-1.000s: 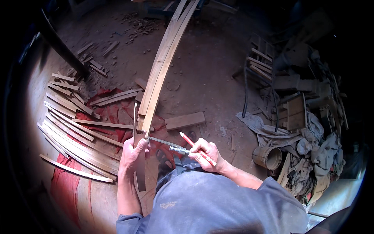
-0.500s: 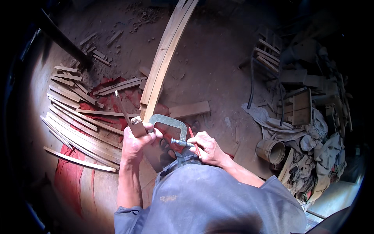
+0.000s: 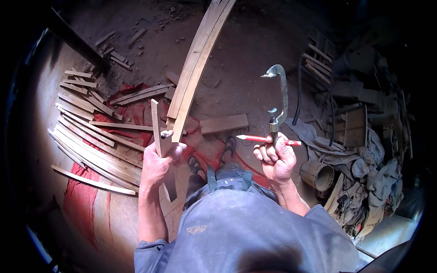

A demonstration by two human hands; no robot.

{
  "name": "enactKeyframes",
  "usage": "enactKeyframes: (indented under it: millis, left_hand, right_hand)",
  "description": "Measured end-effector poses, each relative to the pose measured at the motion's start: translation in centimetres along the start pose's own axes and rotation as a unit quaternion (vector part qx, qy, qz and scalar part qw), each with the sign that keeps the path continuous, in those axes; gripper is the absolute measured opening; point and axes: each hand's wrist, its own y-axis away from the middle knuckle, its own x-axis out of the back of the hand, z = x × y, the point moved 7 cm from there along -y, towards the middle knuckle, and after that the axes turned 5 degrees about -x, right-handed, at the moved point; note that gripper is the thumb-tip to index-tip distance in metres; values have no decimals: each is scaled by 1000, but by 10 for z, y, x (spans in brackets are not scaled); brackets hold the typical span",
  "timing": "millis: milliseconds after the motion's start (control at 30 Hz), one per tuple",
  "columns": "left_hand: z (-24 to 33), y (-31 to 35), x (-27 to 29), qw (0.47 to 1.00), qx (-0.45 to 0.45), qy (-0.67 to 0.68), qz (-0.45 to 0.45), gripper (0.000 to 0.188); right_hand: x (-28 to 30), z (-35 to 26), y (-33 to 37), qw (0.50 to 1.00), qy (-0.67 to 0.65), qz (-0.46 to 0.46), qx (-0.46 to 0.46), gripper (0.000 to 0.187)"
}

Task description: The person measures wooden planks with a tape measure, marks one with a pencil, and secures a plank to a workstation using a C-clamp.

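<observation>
My left hand (image 3: 159, 161) grips a small V-shaped wooden piece (image 3: 159, 132) at the near end of a stack of long curved wooden strips (image 3: 195, 63) that runs away across the dirt floor. My right hand (image 3: 276, 159) holds up a grey metal C-clamp (image 3: 280, 98) by its screw, clear of the wood and to the right of the strips. A red pencil (image 3: 268, 139) lies across the same hand's fingers, pointing left.
Several curved wooden slats (image 3: 91, 136) lie fanned over a red cloth (image 3: 79, 204) at the left. A short board (image 3: 224, 123) rests beside the strips. Scrap wood, rags and a round wooden bucket (image 3: 317, 175) pile up at the right. My sandalled feet (image 3: 214, 157) stand below.
The C-clamp was at the strips between both hands; my right hand has lifted it off and swung it up and to the right. My left hand stays at the strips' end.
</observation>
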Motion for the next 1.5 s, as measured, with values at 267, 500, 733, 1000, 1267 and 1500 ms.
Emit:
enactKeyframes:
  millis: [267,500,733,1000,1267,1500]
  left_hand:
    - [-12,18,26,999,-20,20,37,61]
    - [-32,29,43,994,-21,77,75,53]
    - [-78,13,76,995,30,-39,84,46]
    - [-121,-11,79,989,72,-45,118,39]
    - [-149,-27,74,989,94,-60,101,40]
    - [-160,-32,78,987,115,-54,97,42]
  right_hand:
    - [-3,-4,-14,992,123,-14,15,28]
    - [9,3,-12,984,177,9,-16,26]
    - [30,43,-15,981,149,8,-125,31]
    - [51,93,1,969,-50,-36,-241,32]
    - [65,114,18,950,10,-49,-308,28]
    - [48,132,2,909,70,-117,-393,27]
